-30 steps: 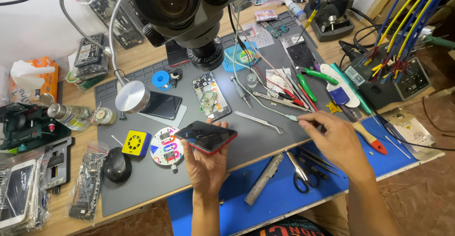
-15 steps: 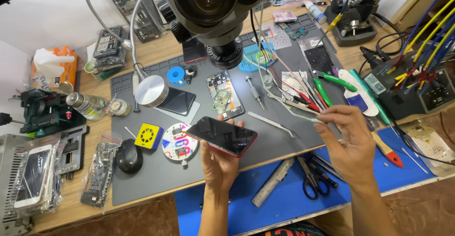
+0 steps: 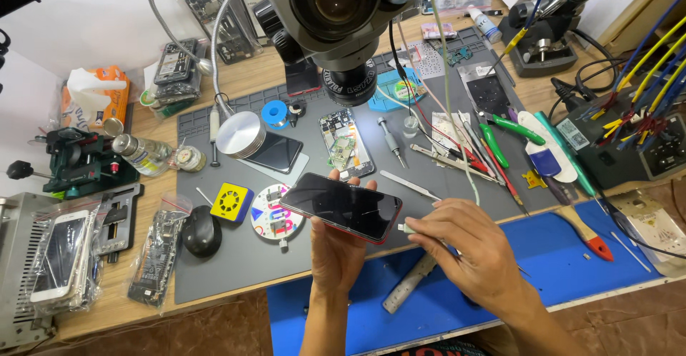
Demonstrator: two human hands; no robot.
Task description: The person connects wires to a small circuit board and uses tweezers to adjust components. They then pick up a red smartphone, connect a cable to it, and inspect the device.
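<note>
**Phone held in my left hand, cable plug in my right, frame centre**

My left hand (image 3: 341,245) sits just below frame centre, palm up, fingers curled around the black smartphone (image 3: 341,206). Fingertips show over the phone's far edge, thumb side underneath. The phone lies screen up, dark, slightly tilted, with a red rim along its near edge. It is lifted above the grey work mat (image 3: 236,270), not resting on it.

My right hand (image 3: 475,252) is lower right of centre, just beside the phone's right end. Its fingers are pinched shut on a small white cable plug (image 3: 404,228), which sits right at the phone's right short edge. I cannot tell whether the plug touches the port. The pale cable (image 3: 451,127) runs up from the hand toward the top of the frame.

Around the hands: a microscope head (image 3: 343,13) at top centre, an opened phone chassis (image 3: 346,144) just above the held phone, a round colourful disc (image 3: 277,220) and a yellow square box (image 3: 230,202) to its left, a black mouse (image 3: 201,231) further left. Tweezers (image 3: 409,184) lie on the mat upper right of the phone. Green-handled pliers (image 3: 511,129) are in the right half. A blue mat (image 3: 572,270) lies under my right hand.
</note>
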